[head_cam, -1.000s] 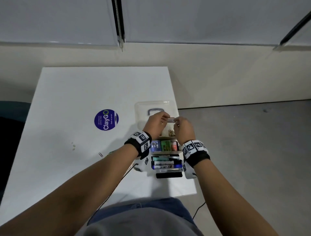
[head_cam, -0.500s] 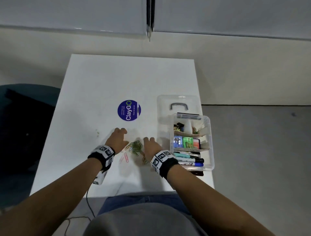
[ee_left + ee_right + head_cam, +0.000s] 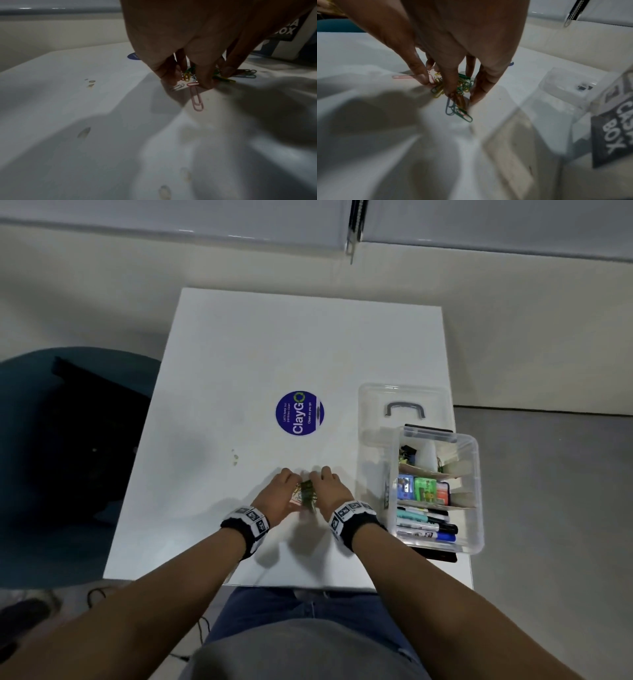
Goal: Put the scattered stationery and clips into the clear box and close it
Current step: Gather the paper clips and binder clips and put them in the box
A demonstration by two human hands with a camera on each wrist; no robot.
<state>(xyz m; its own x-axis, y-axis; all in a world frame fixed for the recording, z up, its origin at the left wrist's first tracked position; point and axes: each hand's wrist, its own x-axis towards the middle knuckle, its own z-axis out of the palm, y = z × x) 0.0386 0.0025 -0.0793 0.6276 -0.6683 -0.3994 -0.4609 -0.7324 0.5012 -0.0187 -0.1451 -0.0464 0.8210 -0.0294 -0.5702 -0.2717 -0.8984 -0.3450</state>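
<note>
A pile of coloured paper clips (image 3: 307, 493) lies on the white table (image 3: 274, 344), left of the clear box (image 3: 478, 474). My left hand (image 3: 279, 491) and right hand (image 3: 330, 491) flank the pile, fingers pointing down onto it. In the left wrist view the left hand (image 3: 188, 79) has its fingertips on the table among the clips (image 3: 186, 77), one on the end of a pink clip (image 3: 196, 98). The right hand (image 3: 447, 88) presses straight fingers into the clip pile (image 3: 464, 83). The box stands open and holds markers (image 3: 428, 529), sharpeners (image 3: 423, 489) and binder clips (image 3: 407, 453).
The clear lid (image 3: 376, 405) with a grey handle (image 3: 405, 407) lies behind the box. A round blue sticker (image 3: 299, 413) sits mid-table, small stains (image 3: 234, 455) to its left. A teal chair (image 3: 51, 440) stands left of the table. The box nearly reaches the table's right edge.
Both hands left the box, where they held a small item, and moved left to the clips. Since half a second ago they have closed in on the pile from both sides.
</note>
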